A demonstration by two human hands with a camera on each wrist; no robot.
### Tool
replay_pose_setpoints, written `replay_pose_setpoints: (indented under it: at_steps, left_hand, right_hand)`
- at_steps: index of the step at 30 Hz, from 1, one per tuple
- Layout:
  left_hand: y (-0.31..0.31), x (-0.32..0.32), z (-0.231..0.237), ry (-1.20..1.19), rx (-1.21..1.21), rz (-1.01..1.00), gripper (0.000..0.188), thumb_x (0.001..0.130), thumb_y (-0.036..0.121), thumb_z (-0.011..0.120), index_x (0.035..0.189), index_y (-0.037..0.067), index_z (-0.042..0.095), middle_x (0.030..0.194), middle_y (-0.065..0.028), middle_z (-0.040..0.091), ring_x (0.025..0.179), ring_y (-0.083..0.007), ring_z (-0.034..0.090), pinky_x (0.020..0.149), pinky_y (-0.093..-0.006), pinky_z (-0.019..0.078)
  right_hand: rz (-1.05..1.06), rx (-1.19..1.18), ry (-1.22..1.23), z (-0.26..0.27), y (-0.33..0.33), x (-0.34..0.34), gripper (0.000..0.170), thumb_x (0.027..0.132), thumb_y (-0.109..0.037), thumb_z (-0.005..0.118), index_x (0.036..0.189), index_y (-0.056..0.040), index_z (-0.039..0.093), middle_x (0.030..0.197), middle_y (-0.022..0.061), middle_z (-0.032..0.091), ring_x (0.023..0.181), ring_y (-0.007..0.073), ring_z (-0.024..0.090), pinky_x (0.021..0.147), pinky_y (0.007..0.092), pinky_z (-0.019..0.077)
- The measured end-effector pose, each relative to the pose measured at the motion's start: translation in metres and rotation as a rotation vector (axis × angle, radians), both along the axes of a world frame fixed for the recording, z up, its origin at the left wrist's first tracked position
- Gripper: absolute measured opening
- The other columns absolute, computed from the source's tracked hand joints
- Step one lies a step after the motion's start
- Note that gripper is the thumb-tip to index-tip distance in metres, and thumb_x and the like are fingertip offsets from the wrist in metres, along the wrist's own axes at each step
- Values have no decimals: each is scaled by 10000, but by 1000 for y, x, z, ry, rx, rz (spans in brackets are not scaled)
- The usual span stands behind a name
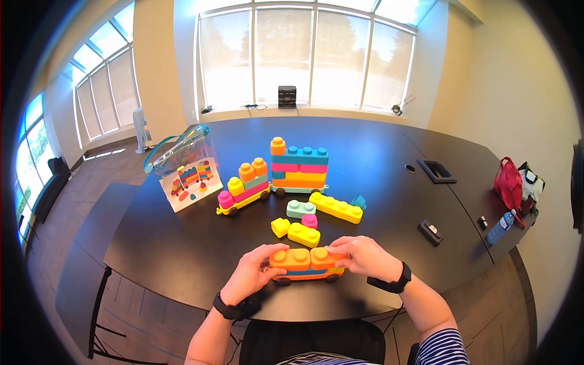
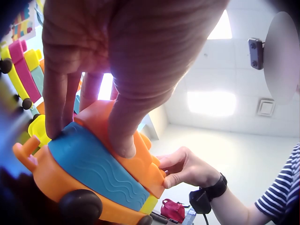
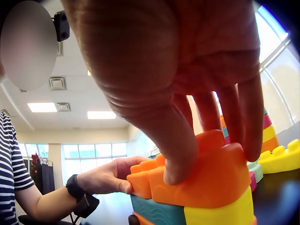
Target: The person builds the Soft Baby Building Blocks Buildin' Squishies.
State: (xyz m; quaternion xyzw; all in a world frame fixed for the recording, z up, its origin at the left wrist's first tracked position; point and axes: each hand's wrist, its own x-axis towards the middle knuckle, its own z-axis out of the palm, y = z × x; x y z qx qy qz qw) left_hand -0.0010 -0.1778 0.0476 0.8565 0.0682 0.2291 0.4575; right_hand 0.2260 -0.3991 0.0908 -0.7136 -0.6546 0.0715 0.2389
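Note:
Near the table's front edge stands an orange wheeled base (image 2: 112, 206) with a blue block (image 2: 93, 164) and a yellow block (image 3: 220, 211) on it. Two orange blocks lie side by side on top. My left hand (image 1: 252, 271) pinches the left orange block (image 1: 290, 259) between thumb and fingers. The right orange block (image 1: 322, 258) is gripped by my right hand (image 1: 367, 258), thumb on the near side and fingers beyond. In the right wrist view this block (image 3: 206, 180) rests on the yellow and blue ones.
Loose yellow blocks (image 1: 304, 235), a pink block (image 1: 309, 221) and a pale green block (image 1: 301, 209) lie beyond my hands. Farther back stand two built wagons (image 1: 246, 193) and a clear bag (image 1: 188, 152) with a picture card (image 1: 191, 184). A bottle (image 1: 500, 228) stands right.

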Motion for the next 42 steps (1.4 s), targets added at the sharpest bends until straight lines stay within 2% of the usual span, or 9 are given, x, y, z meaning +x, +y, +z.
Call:
replay_pose_setpoints:
  at_steps: [8,11,13,21,29,32,35,38,42]
  left_hand:
    - [9,-7,9,41,-74,-43,536,852,-6,840,1352,58,661,1261,-111,704,1164,-250,716,1007,-379,616]
    - [17,-10,7,61,-123,-60,527,854,1,844,1346,58,665,1265,-107,709,1169,-238,717,1011,-380,615]
    - [19,-12,8,70,-123,-58,524,854,2,845,1343,57,667,1262,-106,713,1162,-235,721,1014,-379,613]
    - [20,-13,10,65,-113,-67,521,860,6,842,1348,55,667,1262,-105,717,1158,-235,726,1031,-376,603]
    - [18,-12,14,62,-79,-62,502,866,20,839,1338,50,672,1283,-114,713,1161,-265,730,1033,-388,603]
    - [21,-11,7,58,-14,-60,622,856,22,849,1427,65,604,1279,-135,722,1167,-290,731,1022,-389,607]
    - [20,-8,2,138,-135,-16,831,841,20,863,1557,96,449,1262,-158,734,1171,-318,732,1022,-404,604]
    - [16,-6,-3,79,-83,22,1025,834,5,863,1654,138,262,1238,-184,741,1167,-340,734,1024,-426,598]
    - [13,-6,4,61,-104,-2,1108,836,-19,849,1694,169,173,1244,-199,736,1164,-351,735,1031,-443,588]
  right_hand:
    - [114,-67,67,9,8,9,380,909,-166,799,1267,-47,747,1222,140,746,1047,363,720,926,432,579]
    - [155,-164,151,19,26,36,329,966,-211,775,1258,-60,759,1172,126,773,1060,293,740,928,376,584]
    - [-31,-155,246,26,43,37,298,966,-238,785,1198,-53,772,1110,122,784,990,252,748,880,360,584]
    - [-53,-245,-10,-30,107,55,485,864,-370,865,1102,-26,619,889,160,719,872,383,712,760,461,548]
    - [26,-63,-82,-28,113,63,458,839,-238,864,1207,-56,661,991,166,736,912,360,725,800,442,571]
    - [5,107,-27,13,100,54,448,840,-154,856,1257,-58,724,1040,163,745,869,296,730,824,402,596]
    - [135,253,294,36,87,27,418,868,-181,854,1264,-90,753,1012,124,726,891,233,714,784,339,604]
    - [264,166,249,49,77,-4,376,906,-189,832,1262,-90,764,984,101,657,866,217,686,771,315,610]
    - [304,60,194,39,80,-11,375,916,-230,819,1264,-100,769,1025,103,661,878,243,688,798,344,602]
